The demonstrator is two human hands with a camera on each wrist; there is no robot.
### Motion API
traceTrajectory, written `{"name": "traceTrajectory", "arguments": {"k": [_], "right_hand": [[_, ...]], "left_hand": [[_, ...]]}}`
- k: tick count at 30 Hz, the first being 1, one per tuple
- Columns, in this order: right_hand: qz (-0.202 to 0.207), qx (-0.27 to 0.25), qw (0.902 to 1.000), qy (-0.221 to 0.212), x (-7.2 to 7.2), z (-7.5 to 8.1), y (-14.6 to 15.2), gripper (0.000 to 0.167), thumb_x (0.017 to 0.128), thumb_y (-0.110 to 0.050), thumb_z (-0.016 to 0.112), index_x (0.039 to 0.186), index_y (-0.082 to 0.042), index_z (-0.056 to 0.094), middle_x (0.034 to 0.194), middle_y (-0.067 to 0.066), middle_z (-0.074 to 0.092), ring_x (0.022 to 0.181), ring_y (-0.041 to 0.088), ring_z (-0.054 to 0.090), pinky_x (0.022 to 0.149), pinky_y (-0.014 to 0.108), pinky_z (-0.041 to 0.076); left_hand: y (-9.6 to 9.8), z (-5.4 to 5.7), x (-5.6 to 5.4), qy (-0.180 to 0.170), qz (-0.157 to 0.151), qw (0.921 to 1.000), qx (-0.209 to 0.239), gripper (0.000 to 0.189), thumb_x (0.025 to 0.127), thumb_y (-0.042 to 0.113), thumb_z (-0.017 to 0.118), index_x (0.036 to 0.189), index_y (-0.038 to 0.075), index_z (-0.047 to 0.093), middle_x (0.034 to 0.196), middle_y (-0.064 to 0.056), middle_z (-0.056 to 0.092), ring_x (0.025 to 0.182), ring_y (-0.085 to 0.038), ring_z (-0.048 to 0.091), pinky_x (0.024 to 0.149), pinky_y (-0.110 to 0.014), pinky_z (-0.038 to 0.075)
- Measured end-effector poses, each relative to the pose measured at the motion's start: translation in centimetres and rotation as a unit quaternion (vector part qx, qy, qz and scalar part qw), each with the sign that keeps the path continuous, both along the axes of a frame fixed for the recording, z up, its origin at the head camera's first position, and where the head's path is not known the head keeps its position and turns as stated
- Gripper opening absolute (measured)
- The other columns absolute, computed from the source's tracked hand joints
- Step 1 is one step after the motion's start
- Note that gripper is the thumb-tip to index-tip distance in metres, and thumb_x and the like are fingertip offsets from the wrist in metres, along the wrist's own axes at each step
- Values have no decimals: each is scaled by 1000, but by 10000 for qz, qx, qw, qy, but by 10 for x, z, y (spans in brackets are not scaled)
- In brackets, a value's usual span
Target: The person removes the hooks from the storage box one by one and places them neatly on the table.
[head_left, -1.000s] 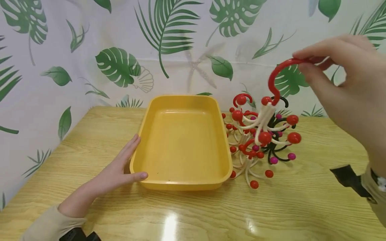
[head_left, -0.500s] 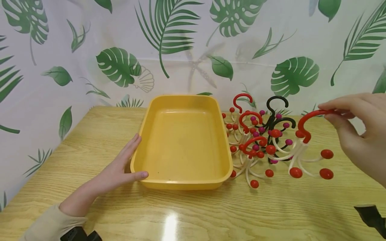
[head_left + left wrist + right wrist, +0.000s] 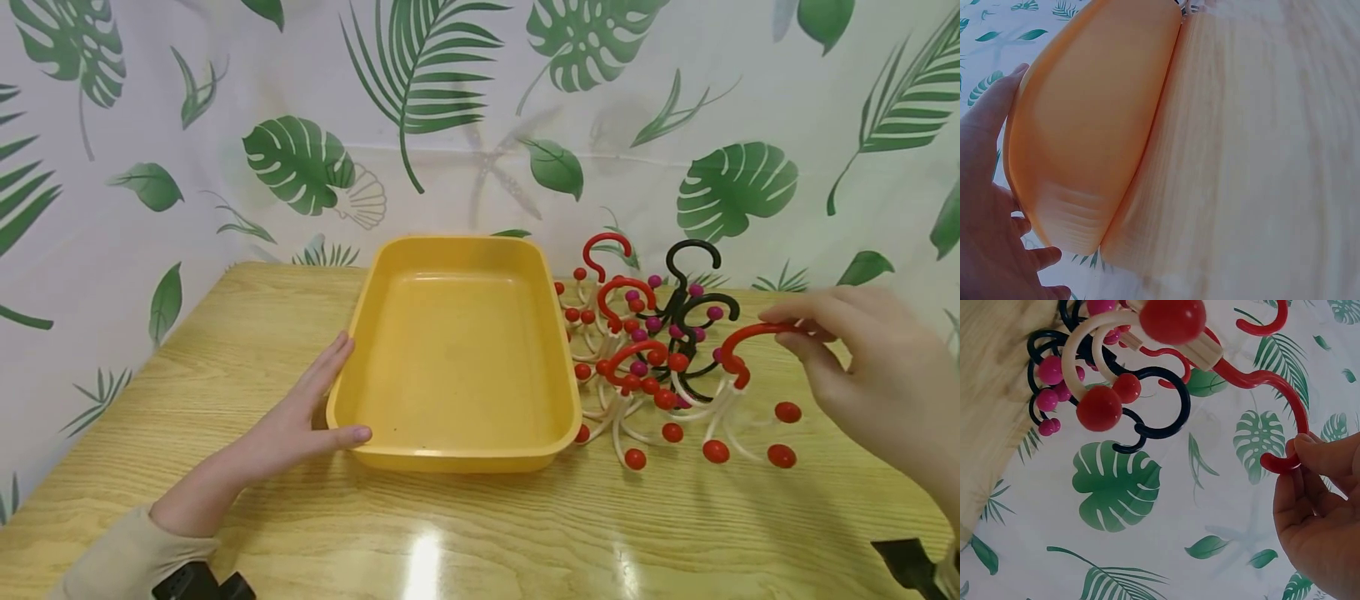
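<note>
My right hand pinches the end of a red hook on a small hanger between thumb and fingers. This hanger has pale arms spreading downward, each tipped with a red ball; it hangs at the right side of the hanger group, its balls low over the table. The right wrist view shows the pinched red hook closely. My left hand rests at the near left corner of a yellow plastic tub, thumb over the front rim and fingers straight along the left side. No items show inside the tub.
Right of the tub stand several similar hangers: red-hooked pale ones and black ones with magenta balls, crowded together. Everything sits on a wood-grain table. A white leaf-print cloth hangs behind it.
My right hand has lowered the red-hooked hanger from high above the group toward the table, first rightward, then slightly back left. My left hand has stayed on the tub.
</note>
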State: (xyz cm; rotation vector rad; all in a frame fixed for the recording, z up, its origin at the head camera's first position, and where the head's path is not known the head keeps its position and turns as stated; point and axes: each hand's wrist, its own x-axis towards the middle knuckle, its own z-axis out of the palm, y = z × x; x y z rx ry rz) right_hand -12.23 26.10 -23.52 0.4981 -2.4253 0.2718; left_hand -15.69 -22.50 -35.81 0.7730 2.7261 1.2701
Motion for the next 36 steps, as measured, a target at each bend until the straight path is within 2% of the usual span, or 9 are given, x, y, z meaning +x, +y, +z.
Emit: {"name": "traceTrajectory", "arguments": {"k": [4, 11, 15, 22, 28, 36], "right_hand": [[105, 104, 9998, 97, -3, -6, 4, 27, 72, 14, 74, 93, -3, 69, 82, 8, 63, 76, 18, 44, 58, 15, 31], [176, 255, 9994, 122, -5, -11, 7, 29, 68, 13, 77, 91, -4, 70, 81, 5, 63, 68, 21, 50, 56, 13, 31], [221, 204, 9995, -39, -6, -15, 8, 29, 69, 14, 76, 91, -4, 69, 86, 7, 64, 71, 21, 49, 57, 10, 31], [497, 281, 9984, 9, -10, -24, 8, 32, 65, 16, 77, 89, -4, 69, 82, 4, 65, 71, 17, 50, 65, 16, 35], [450, 228, 9986, -188, -10, -31, 13, 31, 68, 14, 76, 91, -5, 68, 85, 5, 64, 70, 16, 49, 60, 13, 35], [248, 239, 9986, -400, -10, -35, 15, 26, 73, 11, 74, 92, -5, 68, 87, 7, 63, 72, 16, 45, 55, 20, 37]], "left_hand": [[0, 0, 0, 25, 21, 10000, -34, 99, 85, 34, 72, 155, 16, 5, 160, -5, -5, 144, -33, -3, 105, -68, 8], [0, 0, 0, 4, -10, 10000, -5, 99, 85, 34, 72, 155, 17, 4, 160, -6, -5, 144, -33, -3, 104, -70, 9], [0, 1, 0, -8, -3, 10000, 8, 99, 85, 34, 72, 155, 16, 5, 160, -6, -5, 144, -34, -3, 104, -70, 9], [0, 0, 0, -26, 10, 10000, -12, 99, 85, 34, 72, 155, 16, 5, 160, -6, -5, 144, -34, -3, 104, -70, 9], [0, 0, -1, -8, -6, 10000, -6, 99, 85, 34, 72, 155, 16, 5, 160, -6, -4, 144, -33, -3, 104, -70, 8], [0, 0, 0, -30, -16, 10000, 34, 99, 85, 33, 72, 155, 17, 4, 160, -6, -5, 144, -33, -3, 104, -70, 8]]}}
